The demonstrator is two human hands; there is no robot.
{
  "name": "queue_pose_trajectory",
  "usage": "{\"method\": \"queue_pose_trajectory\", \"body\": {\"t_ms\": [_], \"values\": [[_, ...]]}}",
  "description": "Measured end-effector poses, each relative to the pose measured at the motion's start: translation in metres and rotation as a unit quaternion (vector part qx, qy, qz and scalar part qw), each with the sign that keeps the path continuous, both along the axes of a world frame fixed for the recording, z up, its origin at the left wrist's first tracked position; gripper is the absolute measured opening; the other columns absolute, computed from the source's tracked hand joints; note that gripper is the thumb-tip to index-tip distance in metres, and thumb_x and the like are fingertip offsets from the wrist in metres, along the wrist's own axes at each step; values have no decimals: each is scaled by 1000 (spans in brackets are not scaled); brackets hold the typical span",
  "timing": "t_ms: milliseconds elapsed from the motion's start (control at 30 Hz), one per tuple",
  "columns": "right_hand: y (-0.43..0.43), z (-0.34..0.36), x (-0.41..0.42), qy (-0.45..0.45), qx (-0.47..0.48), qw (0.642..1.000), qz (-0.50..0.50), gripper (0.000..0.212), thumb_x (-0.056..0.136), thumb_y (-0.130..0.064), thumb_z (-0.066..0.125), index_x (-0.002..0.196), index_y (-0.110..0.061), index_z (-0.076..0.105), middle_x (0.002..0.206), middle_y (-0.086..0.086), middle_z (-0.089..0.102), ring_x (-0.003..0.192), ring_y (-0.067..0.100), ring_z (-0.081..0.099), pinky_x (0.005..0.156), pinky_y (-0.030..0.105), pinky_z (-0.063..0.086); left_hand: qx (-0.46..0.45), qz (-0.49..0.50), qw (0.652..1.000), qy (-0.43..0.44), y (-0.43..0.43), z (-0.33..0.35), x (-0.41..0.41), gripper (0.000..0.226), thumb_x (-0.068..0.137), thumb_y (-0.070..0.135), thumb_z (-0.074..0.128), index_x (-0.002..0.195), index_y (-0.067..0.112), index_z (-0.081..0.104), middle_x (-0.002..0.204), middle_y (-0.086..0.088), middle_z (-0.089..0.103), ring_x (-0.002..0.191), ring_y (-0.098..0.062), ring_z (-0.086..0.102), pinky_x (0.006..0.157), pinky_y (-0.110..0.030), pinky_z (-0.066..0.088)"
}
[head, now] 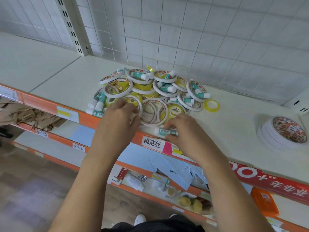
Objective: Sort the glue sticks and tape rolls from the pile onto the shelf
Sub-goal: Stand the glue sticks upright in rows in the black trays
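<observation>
A pile point(150, 91) of white tape rolls, yellow tape rolls and teal-and-white glue sticks lies on the white shelf point(70, 77). My left hand point(120, 118) is at the pile's near edge, fingers curled round a white tape roll point(138, 104). My right hand point(182, 129) pinches a glue stick point(164, 131) lying at the shelf's front edge. To the right stands a stack of white tape rolls point(284, 133) with a patterned top. A lone yellow roll point(212, 106) lies just right of the pile.
A wire grid backs the shelf, with a slotted upright point(71, 27) at the left. The orange front rail point(50, 104) carries price labels. Lower shelves hold blue paper, small bottles and brown items. A white bracket point(299, 104) sits at the far right.
</observation>
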State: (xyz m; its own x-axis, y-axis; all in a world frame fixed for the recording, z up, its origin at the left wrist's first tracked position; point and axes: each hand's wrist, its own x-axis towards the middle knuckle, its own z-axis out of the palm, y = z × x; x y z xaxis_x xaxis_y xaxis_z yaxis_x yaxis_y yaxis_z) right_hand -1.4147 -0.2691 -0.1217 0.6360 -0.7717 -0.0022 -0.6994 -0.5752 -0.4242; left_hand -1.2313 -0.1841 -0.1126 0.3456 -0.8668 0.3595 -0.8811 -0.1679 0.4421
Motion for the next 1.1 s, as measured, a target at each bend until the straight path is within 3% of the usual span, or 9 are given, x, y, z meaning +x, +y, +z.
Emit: {"method": "queue_pose_trajectory", "body": {"t_ms": [133,400,533,667,867,967,1100], "values": [[9,15,15,-73,-27,997,3,20,89,-18,66,109,-18,65,103,-2,64,92,15,61,78,37,54,51,72,996,-18,-9,-11,18,21,92,18,59,107,5,64,109,-15,54,100,-35,51,85,-45,46],[16,20,40,-87,-39,995,4,22,90,-20,66,112,-17,64,104,-2,65,93,14,60,79,36,54,57,91,993,39,-18,-12,27,23,84,6,65,107,3,63,107,-15,58,93,-31,55,74,-35,44],[17,22,27,-94,-37,994,-29,21,89,-19,67,111,-17,65,103,-4,65,90,12,61,77,33,53,7,84,995,54,-10,5,24,26,79,2,64,104,5,63,101,-13,62,85,-29,54,66,-35,42],[17,25,-2,-97,-35,991,-83,19,89,-19,65,108,-17,66,100,-2,66,86,15,62,74,36,53,-31,-18,997,61,-11,26,-10,22,75,4,64,97,8,63,94,-6,60,78,-25,53,64,-33,43],[18,25,-63,-72,-43,982,-168,18,88,-16,64,106,-16,64,98,0,63,87,17,58,76,36,49,55,-155,985,56,-34,20,-77,43,77,2,62,120,6,59,108,-10,54,90,-30,54,76,-39,47],[22,25,-106,-61,-47,973,-217,19,88,-16,64,107,-16,63,99,0,63,88,17,57,76,34,47,62,-208,975,40,-45,18,-113,42,76,2,62,118,8,63,106,-9,53,89,-29,54,73,-30,42],[32,26,-162,-56,-57,960,-269,16,89,-17,63,105,-17,63,97,0,62,85,15,55,71,30,43,60,-277,958,32,-58,21,-167,40,77,0,60,115,10,64,104,-10,55,86,-28,56,74,-34,46]]}}
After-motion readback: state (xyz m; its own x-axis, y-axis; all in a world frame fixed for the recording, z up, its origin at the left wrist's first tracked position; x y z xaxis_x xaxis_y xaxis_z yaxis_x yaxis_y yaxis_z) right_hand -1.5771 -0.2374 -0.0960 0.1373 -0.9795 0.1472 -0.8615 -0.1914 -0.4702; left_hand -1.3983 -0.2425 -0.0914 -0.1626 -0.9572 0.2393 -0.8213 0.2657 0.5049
